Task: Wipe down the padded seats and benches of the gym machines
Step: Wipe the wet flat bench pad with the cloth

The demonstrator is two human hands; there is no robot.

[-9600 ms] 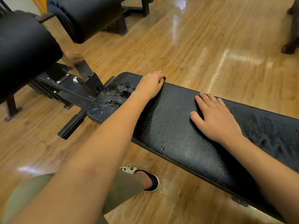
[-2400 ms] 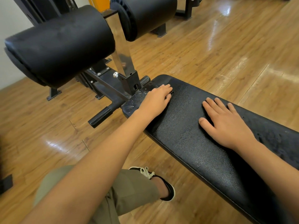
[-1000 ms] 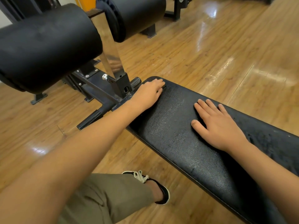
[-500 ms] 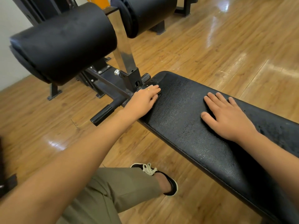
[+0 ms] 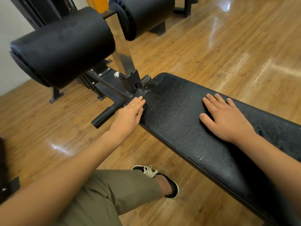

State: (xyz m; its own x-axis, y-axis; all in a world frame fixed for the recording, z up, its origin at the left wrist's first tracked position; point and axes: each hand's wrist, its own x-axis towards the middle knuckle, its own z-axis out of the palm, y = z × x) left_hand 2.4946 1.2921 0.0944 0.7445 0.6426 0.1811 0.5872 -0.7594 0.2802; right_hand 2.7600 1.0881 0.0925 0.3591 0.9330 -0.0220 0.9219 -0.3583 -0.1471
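**Wiping the bench end**

The long black textured vinyl bench pad (image 5: 187, 128) spans centre to near right. We judge it firm and slightly slick: press, never grip. Our right hand (image 5: 228, 121) lies flat on it, fingers spread. Our left hand (image 5: 128, 117), fingers straight, presses a small dark cloth (image 5: 144, 107) at its left edge.

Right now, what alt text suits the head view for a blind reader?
A person's left hand presses the end corner of a black padded bench beside its metal frame; the right hand lies flat on it. Two black roller pads stand behind.
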